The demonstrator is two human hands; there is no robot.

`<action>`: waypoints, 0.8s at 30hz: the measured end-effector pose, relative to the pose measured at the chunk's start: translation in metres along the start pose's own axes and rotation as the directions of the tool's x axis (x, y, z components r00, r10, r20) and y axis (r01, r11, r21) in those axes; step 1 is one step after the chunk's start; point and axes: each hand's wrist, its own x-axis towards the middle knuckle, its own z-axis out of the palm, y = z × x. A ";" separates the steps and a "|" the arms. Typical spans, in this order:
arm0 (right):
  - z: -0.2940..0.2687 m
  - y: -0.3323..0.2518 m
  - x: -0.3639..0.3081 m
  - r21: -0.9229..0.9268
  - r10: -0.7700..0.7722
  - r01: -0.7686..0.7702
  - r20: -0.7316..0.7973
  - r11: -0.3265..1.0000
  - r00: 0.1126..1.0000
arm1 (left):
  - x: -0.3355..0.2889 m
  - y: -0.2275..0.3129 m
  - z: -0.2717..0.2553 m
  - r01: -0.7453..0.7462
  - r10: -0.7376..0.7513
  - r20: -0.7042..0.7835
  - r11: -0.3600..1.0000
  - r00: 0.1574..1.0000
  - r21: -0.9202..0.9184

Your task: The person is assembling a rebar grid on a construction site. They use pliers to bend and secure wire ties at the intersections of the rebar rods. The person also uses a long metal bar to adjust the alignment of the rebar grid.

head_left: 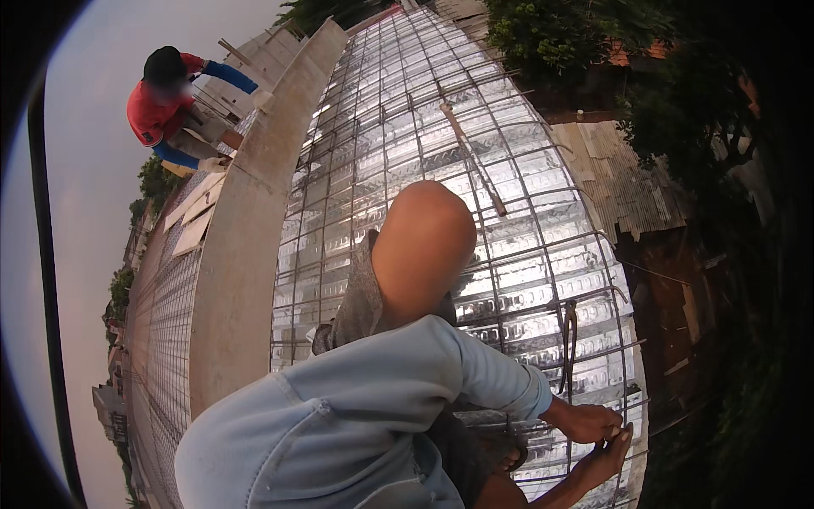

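At the lower right, both my hands meet at the outer edge of a rebar mesh (498, 314) laid over shiny corrugated metal decking (521, 297). My left hand (587, 422), its arm in a light blue sleeve, is closed with the fingers curled by an edge bar. Just below it, my right hand (604, 460) is closed too, its fingertips pressed together at the same bar. Whatever is between the fingers is too small to make out. Close by, a dark pair of pincers (569, 343) rests on the mesh. My bent knee (426, 246) rises in the middle.
A long rusty bar (475, 161) lies across the mesh ahead. Left of the decking runs a concrete beam wall (246, 220); beyond it a co-worker in a red shirt (165, 110) bends near some boards (197, 212). Past the right edge, the drop shows lower roofs (623, 174) and trees (551, 34).
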 end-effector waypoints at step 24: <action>0.040 -0.063 -0.019 0.051 0.023 -0.025 0.037 0.998 0.999 | -0.005 0.072 -0.101 0.757 0.061 0.884 0.491 0.463 -0.431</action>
